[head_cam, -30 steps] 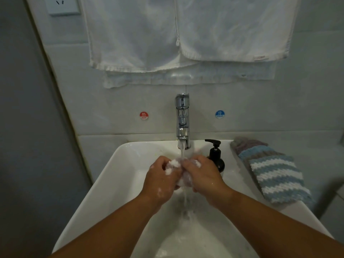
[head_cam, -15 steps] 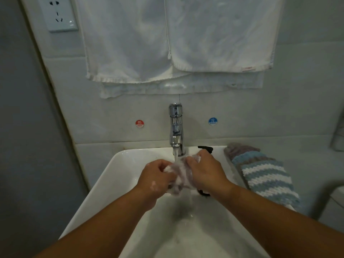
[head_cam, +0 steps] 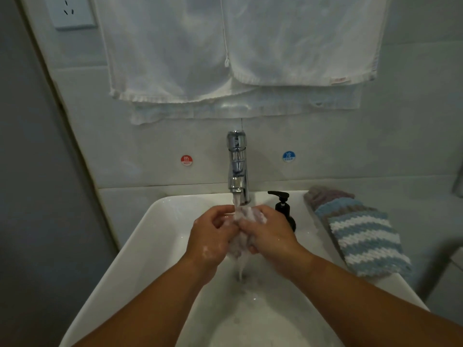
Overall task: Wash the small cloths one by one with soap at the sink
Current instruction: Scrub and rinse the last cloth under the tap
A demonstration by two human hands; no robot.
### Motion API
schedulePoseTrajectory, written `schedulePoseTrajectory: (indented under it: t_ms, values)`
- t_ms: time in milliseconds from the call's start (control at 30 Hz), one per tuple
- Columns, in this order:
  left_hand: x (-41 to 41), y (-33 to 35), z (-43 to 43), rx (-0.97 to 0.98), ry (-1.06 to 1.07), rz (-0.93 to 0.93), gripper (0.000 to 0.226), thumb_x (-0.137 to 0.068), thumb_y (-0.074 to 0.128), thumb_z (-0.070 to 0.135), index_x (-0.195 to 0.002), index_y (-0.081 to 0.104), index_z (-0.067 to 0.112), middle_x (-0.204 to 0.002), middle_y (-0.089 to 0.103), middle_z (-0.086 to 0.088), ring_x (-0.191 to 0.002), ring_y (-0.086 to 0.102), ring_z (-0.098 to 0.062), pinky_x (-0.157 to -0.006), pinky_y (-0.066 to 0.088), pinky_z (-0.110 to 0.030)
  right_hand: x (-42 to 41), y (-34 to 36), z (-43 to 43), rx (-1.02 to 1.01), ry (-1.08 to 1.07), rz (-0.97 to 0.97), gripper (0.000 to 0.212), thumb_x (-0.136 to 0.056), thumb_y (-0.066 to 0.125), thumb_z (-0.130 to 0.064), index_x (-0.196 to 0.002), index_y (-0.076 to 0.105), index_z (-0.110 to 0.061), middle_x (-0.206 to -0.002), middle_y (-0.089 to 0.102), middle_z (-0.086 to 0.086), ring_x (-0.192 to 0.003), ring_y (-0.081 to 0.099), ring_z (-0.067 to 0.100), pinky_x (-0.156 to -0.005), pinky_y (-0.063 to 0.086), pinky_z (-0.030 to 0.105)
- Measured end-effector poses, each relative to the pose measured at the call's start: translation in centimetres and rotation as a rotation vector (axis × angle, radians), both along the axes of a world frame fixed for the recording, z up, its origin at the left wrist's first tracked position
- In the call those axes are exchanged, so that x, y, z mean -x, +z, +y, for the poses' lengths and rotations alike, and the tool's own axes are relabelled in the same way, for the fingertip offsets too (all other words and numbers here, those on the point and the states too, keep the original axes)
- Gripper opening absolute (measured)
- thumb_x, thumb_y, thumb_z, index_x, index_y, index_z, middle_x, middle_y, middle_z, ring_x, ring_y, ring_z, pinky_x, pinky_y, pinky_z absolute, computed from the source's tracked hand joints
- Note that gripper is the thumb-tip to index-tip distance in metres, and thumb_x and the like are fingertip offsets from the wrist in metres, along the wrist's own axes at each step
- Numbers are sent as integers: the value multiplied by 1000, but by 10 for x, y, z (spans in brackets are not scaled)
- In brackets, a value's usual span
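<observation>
A small pale, soapy cloth (head_cam: pixel 241 242) is bunched between both hands under the running chrome tap (head_cam: pixel 237 169). My left hand (head_cam: pixel 211 236) grips its left side, with suds on the knuckles. My right hand (head_cam: pixel 269 235) grips its right side. Water streams through the cloth and drips into the white sink (head_cam: pixel 150 236). A black soap pump bottle (head_cam: pixel 284 209) stands on the sink rim just behind my right hand. A stack of knitted cloths (head_cam: pixel 360 236), striped blue and white on top, lies on the sink's right ledge.
White towels (head_cam: pixel 225 53) hang on the wall above the tap. Red hot (head_cam: pixel 186 160) and blue cold (head_cam: pixel 288 156) stickers flank the tap. A wall socket (head_cam: pixel 72 12) sits at the upper left. A grey wall closes off the left side.
Both hands keep rubbing the cloth under the stream; it hangs lower between the palms now. The view has tilted, so the pump bottle shows again behind my right hand.
</observation>
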State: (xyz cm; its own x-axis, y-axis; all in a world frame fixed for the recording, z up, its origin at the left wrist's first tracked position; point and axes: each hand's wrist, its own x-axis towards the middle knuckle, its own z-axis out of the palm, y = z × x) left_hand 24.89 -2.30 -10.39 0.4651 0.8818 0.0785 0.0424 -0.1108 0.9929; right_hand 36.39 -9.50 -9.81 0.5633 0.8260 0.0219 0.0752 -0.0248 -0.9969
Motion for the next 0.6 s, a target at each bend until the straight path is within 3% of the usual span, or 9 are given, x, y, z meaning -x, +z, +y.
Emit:
schedulePoseTrajectory:
  t_ms: [67,167,300,400,500,600]
  values:
    - [1,-2,2,10,36,-11,28,-89,77,22,-114,67,27,-108,72,3,-99,70,-17,-82,60,-32,0,0,0,-44,-53,-33,19,-92,72,-27,-108,64,-21,-100,71,2,-87,71,19,-60,54,25]
    - [1,-3,1,142,48,-17,28,-90,77,31,-114,68,23,-109,72,-5,-100,71,-26,-90,60,-46,-1,0,-2,-109,-111,-78,11,-94,69,-26,-101,63,-20,-92,71,0,-83,70,17,-65,56,29]
    - [-5,0,-17,322,-114,-9,27,-106,49,40,-112,69,22,-98,78,-2,-94,74,-23,-82,63,-44,2,-1,-1,-118,-95,-80,11,-100,61,-32,-106,60,-22,-95,70,-1,-90,69,16,-75,57,32]
    - [-10,-4,-22,264,-109,-1,29,-109,42,37,-114,65,21,-100,76,-5,-91,74,-22,-80,64,-41,9,-4,4,-42,-11,-7,14,-106,48,-29,-109,60,-24,-102,69,6,-96,69,20,-81,58,35]
    - [-9,-7,-16,202,-81,-12,25,-105,49,43,-115,63,25,-102,75,-5,-91,72,-22,-69,59,-31,13,-7,6,-19,89,-19,20,-104,47,-19,-104,66,-26,-101,73,4,-97,71,19,-78,59,32]
    - [-3,-5,-9,163,-42,-21,26,-98,61,47,-111,68,25,-100,76,-4,-88,75,-22,-62,57,-26,13,-6,3,-33,173,-22,21,-101,53,-9,-105,67,-24,-94,75,1,-83,73,13,-63,59,27]
